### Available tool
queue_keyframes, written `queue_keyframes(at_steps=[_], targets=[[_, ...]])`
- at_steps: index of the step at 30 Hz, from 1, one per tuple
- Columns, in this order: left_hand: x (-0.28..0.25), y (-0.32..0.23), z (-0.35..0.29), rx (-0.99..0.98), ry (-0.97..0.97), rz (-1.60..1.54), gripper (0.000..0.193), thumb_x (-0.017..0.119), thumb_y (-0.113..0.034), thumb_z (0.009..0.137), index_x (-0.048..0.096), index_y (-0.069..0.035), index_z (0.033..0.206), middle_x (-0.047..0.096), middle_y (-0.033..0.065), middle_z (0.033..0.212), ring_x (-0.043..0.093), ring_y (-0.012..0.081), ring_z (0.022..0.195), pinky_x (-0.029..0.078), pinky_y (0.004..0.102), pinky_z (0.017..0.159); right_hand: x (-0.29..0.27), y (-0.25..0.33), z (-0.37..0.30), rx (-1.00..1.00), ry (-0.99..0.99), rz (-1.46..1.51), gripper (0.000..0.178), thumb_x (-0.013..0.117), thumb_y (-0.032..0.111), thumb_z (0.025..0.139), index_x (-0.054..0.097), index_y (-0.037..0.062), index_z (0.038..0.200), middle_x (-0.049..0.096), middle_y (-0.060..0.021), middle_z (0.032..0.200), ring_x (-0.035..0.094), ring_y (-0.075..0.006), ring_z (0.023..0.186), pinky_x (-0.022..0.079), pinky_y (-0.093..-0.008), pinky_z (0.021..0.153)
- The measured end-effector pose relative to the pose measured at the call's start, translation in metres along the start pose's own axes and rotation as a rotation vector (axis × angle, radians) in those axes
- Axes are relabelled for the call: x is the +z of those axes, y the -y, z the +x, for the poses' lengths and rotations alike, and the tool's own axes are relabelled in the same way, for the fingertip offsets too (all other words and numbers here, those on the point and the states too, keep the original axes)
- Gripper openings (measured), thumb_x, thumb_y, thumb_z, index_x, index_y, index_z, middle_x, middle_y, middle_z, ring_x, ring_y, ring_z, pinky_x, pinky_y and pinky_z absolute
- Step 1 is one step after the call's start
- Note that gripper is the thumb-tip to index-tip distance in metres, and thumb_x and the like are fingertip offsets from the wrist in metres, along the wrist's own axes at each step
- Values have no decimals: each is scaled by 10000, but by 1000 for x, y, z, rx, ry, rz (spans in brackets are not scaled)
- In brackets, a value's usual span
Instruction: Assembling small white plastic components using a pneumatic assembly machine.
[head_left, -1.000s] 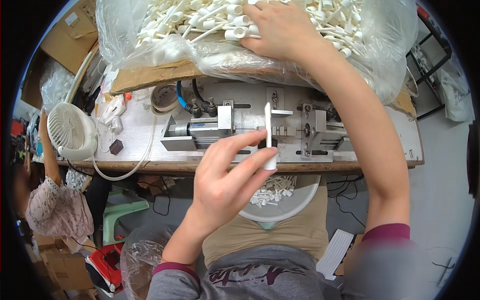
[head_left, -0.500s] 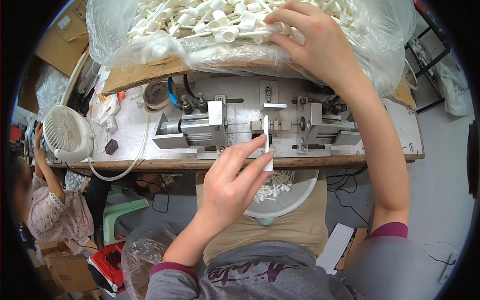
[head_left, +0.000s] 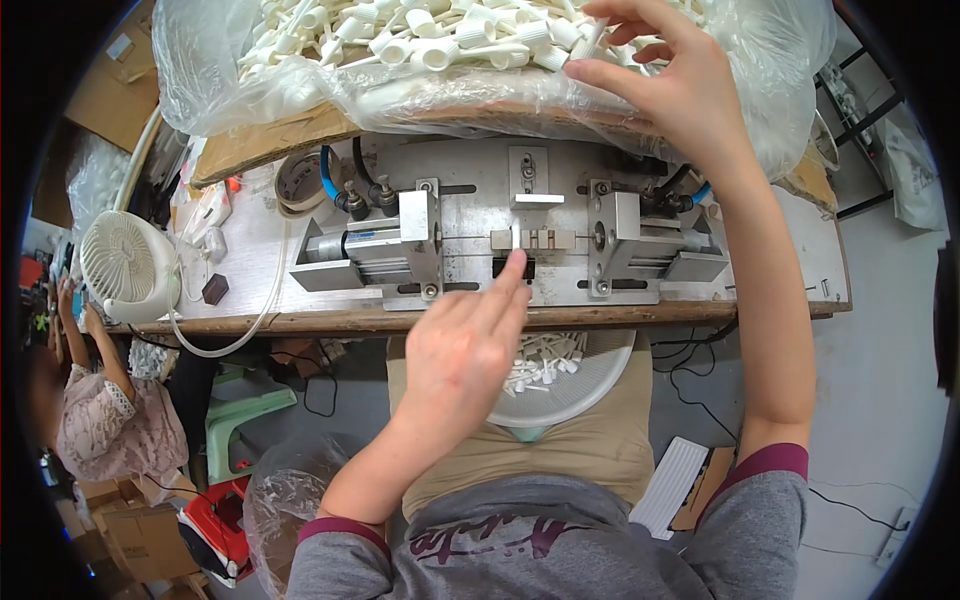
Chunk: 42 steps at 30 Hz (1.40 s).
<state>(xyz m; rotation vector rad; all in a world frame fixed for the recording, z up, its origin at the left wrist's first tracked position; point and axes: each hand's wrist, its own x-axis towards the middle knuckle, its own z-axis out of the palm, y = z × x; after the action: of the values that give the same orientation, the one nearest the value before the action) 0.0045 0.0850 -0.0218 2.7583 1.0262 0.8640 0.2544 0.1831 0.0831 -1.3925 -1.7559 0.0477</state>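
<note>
My left hand [head_left: 460, 345] is over the bench's front edge with its index finger stretched out. The fingertip touches a white plastic stick [head_left: 517, 238] lying across a slotted metal block [head_left: 560, 239]; the stick's lower part is hidden under the hand. My right hand [head_left: 665, 75], at the pile, pinches a white ribbed-cap stick [head_left: 590, 38] between thumb and fingers. Around it, many similar white capped sticks [head_left: 440, 50] lie heaped in a clear plastic bag [head_left: 200, 85]. Two metal cylinder units, left [head_left: 420, 240] and right [head_left: 620, 240], flank the block.
A white mesh basket [head_left: 600, 395] with more capped sticks rests on my lap. A white fan [head_left: 128, 265], a tape roll [head_left: 305, 185] and a hose [head_left: 285, 270] occupy the bench's left side. Another person [head_left: 120, 430] works at far left, near a green stool [head_left: 235, 420].
My left hand has brought its white stick forward and down onto the slotted block. At the pile, my right hand has gone from reaching among the pieces to pinching one capped stick.
</note>
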Motion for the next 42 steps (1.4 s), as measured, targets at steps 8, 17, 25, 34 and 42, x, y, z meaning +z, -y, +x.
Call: queue_keyframes(at_steps=[8, 17, 25, 34, 42], targets=[[-1, 9, 10, -53, 43, 3, 268, 813, -113, 764, 770, -88, 1027, 732, 46, 1274, 662, 210, 604, 529, 307, 607, -5, -16, -7, 68, -50, 350, 468, 868, 111, 774, 598, 1, 1140, 614, -58, 945, 610, -121, 834, 523, -269, 719], [-8, 7, 16, -53, 91, 5, 286, 821, -137, 768, 769, -93, 1046, 744, 54, 1239, 671, 216, 602, 540, 305, 597, -10, 23, -64, 213, -118, 611, 268, 738, 56, 879, 683, 12, 1138, 693, -124, 1058, 675, -244, 924, 551, -348, 724], [-60, 38, 70, -41, -377, -220, 155, 809, -80, 855, 798, -40, 1005, 775, 28, 902, 626, 72, 685, 487, 222, 638, 25, 60, -163, -198, 130, -74, 315, 757, 3, 788, 646, -25, 1082, 645, -201, 1294, 696, -305, 961, 577, -365, 820], [-71, 66, 175, -322, -241, 168, 372, 859, -314, 782, 759, 43, 806, 699, 169, 806, 671, 260, 760, 522, 349, 703, 58, 63, -168, -275, 275, -384, 248, 709, 41, 775, 676, -15, 1014, 717, -199, 1262, 627, -161, 593, 472, -275, 597], [-84, 50, 169, -607, -218, -361, 340, 837, -277, 835, 758, 45, 910, 693, 108, 760, 620, 138, 699, 473, 295, 637, 53, 71, -154, -261, 386, -455, 218, 712, 47, 738, 631, 6, 937, 732, -190, 1231, 519, -172, 479, 442, -275, 496]])
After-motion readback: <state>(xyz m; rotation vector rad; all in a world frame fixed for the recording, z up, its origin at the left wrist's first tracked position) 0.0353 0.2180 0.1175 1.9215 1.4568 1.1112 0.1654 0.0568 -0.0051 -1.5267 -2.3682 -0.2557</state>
